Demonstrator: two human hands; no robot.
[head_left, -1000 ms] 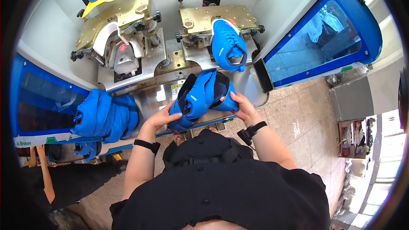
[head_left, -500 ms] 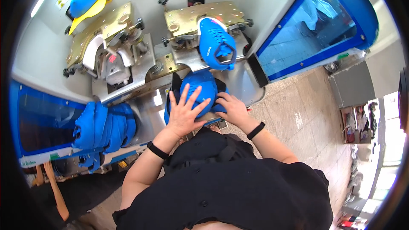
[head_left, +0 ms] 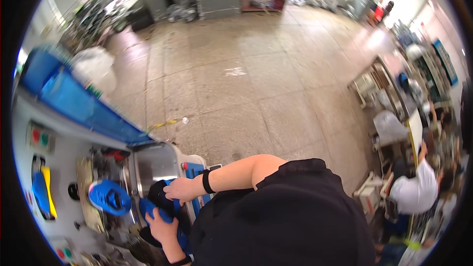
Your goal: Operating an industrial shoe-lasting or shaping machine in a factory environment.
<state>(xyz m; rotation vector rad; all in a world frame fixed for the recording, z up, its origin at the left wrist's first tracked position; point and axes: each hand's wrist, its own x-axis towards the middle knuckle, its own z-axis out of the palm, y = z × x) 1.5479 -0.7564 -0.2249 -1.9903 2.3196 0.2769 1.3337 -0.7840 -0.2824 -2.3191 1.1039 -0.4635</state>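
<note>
A blue and black shoe upper (head_left: pixel 156 198) lies at the front of a grey machine (head_left: pixel 64 167), low on the left. My right hand (head_left: pixel 181 189), with a black band on its wrist, rests on top of the upper with its fingers curled over it. My left hand (head_left: pixel 160 226) grips the same upper from below. Just left of my hands, a blue shoe (head_left: pixel 109 198) is mounted on the machine's metal fixture. My dark-clothed torso hides the near side of the upper.
A blue bin (head_left: pixel 74 103) stands at the machine's far side, with a shiny metal plate (head_left: pixel 152 165) below it. Another blue shoe with yellow (head_left: pixel 42 193) sits at the far left. Tiled floor (head_left: pixel 256 83) stretches ahead. A person in a white shirt (head_left: pixel 419 192) works at cluttered benches on the right.
The view has swung to the right, so the machine now sits at the lower left and the floor fills the picture. Both hands stay on the shoe upper.
</note>
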